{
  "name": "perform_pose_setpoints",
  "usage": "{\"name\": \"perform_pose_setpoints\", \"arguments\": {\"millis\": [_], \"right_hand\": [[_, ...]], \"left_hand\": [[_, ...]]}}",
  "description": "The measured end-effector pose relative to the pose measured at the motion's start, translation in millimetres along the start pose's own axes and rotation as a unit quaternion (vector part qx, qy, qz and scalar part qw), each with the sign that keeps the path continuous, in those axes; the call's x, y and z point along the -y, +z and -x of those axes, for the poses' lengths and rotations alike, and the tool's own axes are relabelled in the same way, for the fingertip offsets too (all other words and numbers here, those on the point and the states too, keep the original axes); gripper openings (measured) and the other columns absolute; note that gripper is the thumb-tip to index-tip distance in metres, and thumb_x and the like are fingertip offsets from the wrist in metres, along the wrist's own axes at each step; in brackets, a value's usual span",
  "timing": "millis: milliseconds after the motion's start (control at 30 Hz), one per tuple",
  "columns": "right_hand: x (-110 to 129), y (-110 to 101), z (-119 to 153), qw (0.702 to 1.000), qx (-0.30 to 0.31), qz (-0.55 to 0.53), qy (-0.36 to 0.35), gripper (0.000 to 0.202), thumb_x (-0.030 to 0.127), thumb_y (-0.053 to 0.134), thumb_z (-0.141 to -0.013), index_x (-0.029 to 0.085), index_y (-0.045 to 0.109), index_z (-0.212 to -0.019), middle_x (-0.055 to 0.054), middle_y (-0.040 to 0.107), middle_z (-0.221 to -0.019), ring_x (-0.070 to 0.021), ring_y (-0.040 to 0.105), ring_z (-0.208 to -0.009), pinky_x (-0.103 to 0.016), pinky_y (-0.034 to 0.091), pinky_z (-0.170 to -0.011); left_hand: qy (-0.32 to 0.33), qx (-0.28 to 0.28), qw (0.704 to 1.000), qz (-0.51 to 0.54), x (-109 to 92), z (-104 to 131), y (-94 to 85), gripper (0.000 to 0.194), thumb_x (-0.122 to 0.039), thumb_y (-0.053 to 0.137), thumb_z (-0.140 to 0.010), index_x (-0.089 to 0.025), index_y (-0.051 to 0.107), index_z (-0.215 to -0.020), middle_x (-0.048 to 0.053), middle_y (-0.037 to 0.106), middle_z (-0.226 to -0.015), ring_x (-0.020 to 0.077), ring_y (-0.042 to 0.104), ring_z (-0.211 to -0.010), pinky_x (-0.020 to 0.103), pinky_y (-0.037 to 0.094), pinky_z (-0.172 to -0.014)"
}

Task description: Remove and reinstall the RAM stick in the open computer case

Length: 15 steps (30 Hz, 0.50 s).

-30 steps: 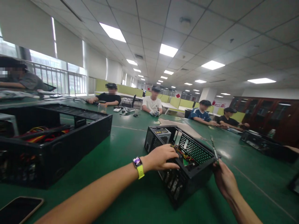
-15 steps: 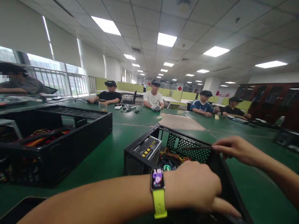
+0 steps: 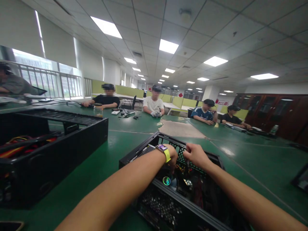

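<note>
An open black computer case (image 3: 183, 194) stands in front of me. Inside it are a cooling fan (image 3: 166, 181) with a shiny hub, coloured cables (image 3: 180, 168) and part of a power supply (image 3: 148, 149). My left hand (image 3: 172, 156), below a watch with a yellow-green strap (image 3: 164, 149), reaches down into the case near the fan. Its fingertips are mostly hidden. Above the perforated panel, my right hand (image 3: 196, 156) is closed on a thin, rod-like tool (image 3: 188, 162) that points downward; its exact kind is unclear.
Another black case (image 3: 74, 150) with cables inside lies on the green table (image 3: 115, 150) to the left. A bare beige patch (image 3: 180, 128) shows in the tabletop. Several people sit around the far side, with small items (image 3: 127, 113) before one of them.
My left hand has gone from the case's near right side to over the fan. My right hand has moved left and inward, and its tool has swung from nearly level to downward.
</note>
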State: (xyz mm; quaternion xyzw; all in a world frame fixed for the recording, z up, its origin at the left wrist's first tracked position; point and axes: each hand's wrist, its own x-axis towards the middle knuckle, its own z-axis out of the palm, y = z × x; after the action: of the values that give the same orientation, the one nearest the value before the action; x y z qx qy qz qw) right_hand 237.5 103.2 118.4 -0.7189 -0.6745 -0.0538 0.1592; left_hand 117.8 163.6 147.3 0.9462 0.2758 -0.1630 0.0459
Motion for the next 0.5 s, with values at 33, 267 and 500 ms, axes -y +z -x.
{"name": "perform_pose_setpoints", "arguments": {"millis": [33,267,500], "right_hand": [[-1.0,4.1,-1.6,1.0,0.009,0.008,0.012,0.011,0.021,0.048,-0.075,0.017,0.052,-0.065,-0.001,0.054,-0.062,-0.0126,0.045,-0.061,-0.024,0.027,-0.054],[7.8,16.4,-25.7,0.98,0.186,0.041,0.051,0.023,0.039,0.066,-0.067,0.017,0.063,-0.063,-0.004,0.06,-0.062,-0.0172,0.056,-0.061,-0.026,0.035,-0.052],[6.9,38.9,-9.8,0.961,0.248,0.072,0.097,0.022,0.023,0.082,-0.044,0.02,0.064,-0.056,-0.004,0.063,-0.061,-0.0262,0.065,-0.078,-0.032,0.047,-0.064]], "left_hand": [[-0.004,0.019,1.0,-0.004,3.2,-0.3,1.3,0.033,-0.044,0.085,-0.044,-0.019,0.065,-0.054,0.006,0.068,-0.063,0.0259,0.063,-0.066,0.037,0.052,-0.067],[0.083,0.036,0.996,-0.001,40.9,37.3,0.0,0.039,-0.056,0.061,-0.074,-0.02,0.074,-0.082,0.006,0.07,-0.075,0.0216,0.062,-0.066,0.032,0.047,-0.064],[0.123,-0.103,0.987,-0.028,56.4,90.3,23.9,0.025,-0.044,0.06,-0.08,-0.024,0.071,-0.088,0.005,0.071,-0.083,0.0222,0.064,-0.077,0.029,0.044,-0.065]]}}
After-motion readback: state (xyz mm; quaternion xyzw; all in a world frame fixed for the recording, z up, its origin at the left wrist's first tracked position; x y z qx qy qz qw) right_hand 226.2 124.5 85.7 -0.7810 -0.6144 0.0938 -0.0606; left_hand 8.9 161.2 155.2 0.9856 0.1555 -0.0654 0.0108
